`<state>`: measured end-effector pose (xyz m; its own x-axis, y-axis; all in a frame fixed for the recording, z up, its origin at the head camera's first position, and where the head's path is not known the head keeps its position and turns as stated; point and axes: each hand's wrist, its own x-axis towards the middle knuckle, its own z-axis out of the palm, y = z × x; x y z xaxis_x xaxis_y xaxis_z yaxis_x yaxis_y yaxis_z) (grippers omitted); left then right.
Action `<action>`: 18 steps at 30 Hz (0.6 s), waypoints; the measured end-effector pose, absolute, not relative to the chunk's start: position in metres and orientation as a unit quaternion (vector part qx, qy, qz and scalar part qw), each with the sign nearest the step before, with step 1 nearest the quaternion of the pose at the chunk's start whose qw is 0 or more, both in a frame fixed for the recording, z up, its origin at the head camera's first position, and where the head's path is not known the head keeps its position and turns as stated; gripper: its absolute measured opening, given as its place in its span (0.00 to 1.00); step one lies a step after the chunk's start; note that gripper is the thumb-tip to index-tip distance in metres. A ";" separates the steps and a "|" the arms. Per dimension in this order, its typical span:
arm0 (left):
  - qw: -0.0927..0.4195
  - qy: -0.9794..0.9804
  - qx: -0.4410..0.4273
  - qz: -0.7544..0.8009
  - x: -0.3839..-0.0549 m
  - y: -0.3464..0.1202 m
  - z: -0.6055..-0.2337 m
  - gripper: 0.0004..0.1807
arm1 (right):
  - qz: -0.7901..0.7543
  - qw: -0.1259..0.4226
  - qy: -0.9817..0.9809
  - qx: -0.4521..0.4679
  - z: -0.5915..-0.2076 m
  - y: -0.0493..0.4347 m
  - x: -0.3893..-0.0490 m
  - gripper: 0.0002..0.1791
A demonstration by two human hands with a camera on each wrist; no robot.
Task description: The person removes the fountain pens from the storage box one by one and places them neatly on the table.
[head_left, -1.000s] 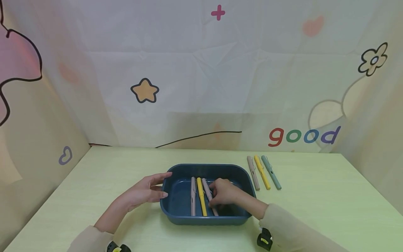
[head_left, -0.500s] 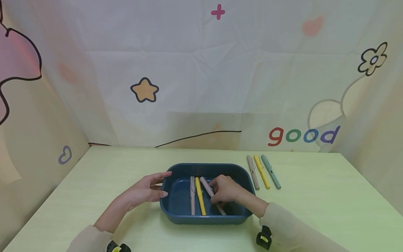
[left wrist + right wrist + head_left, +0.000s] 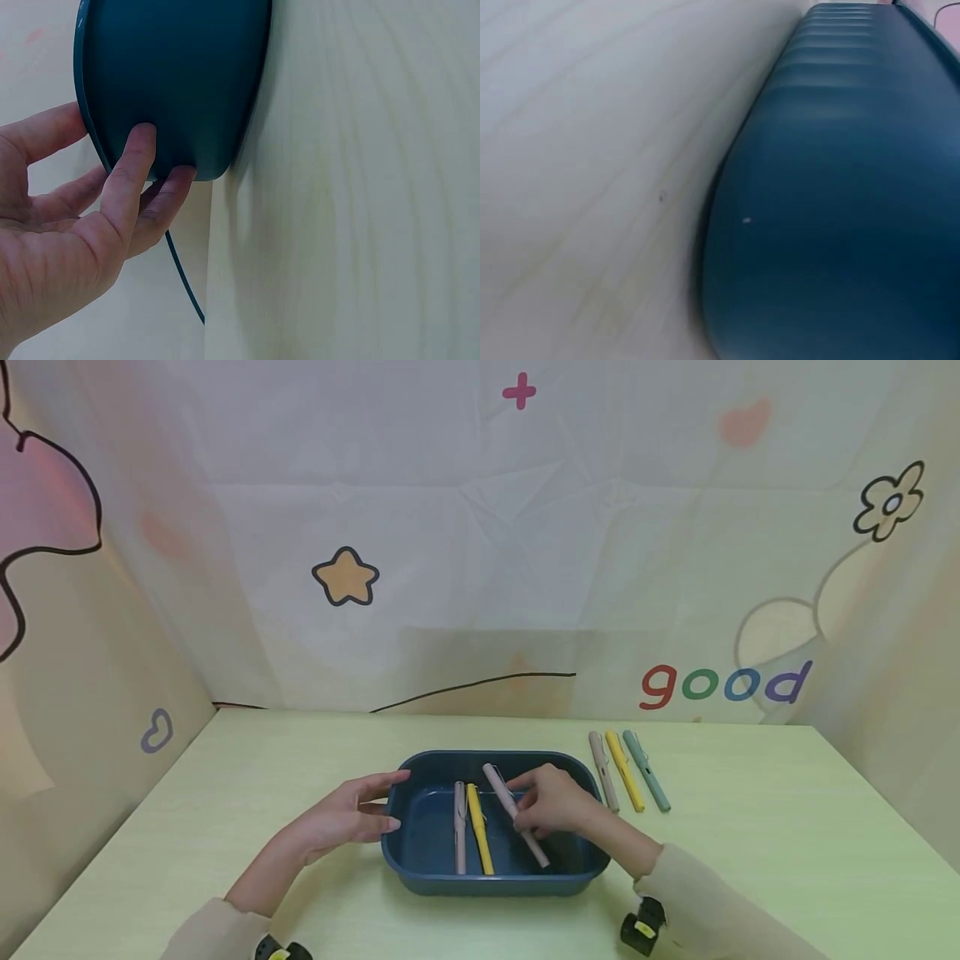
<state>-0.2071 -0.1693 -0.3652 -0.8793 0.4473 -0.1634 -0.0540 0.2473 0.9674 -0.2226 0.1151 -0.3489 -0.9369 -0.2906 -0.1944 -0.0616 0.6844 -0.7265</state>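
Observation:
A dark blue rectangular bin stands on the table. At its left end my left hand holds the rim, with fingers against the outer wall in the left wrist view. Over the bin's right half, my right hand pinches a pale lilac pen around its middle. That pen slants, its upper end toward the back left, and seems raised off the bin's floor. Inside the bin lie another pale lilac pen and a yellow pen, side by side. The right wrist view shows only the bin's outer wall and table.
To the right behind the bin, a greyish-pink pen, a second yellow pen and a green pen lie in a row on the table. A printed cloth backdrop rises at the table's back edge.
The lilac pen in my right hand has come up from beside the yellow pen and turned to a steeper slant. My right hand has shifted slightly right and back. My left hand stays on the rim.

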 end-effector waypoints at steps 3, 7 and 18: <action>0.209 0.762 0.128 0.600 -0.207 -0.169 -0.365 0.37 | -0.395 0.139 0.902 -0.107 -0.346 0.119 -0.222 0.26; 0.211 0.759 0.133 0.601 -0.206 -0.169 -0.364 0.37 | -0.406 0.129 0.896 -0.122 -0.342 0.124 -0.222 0.26; 0.210 0.759 0.130 0.603 -0.208 -0.170 -0.366 0.37 | -0.451 0.129 0.874 -0.129 -0.332 0.140 -0.226 0.26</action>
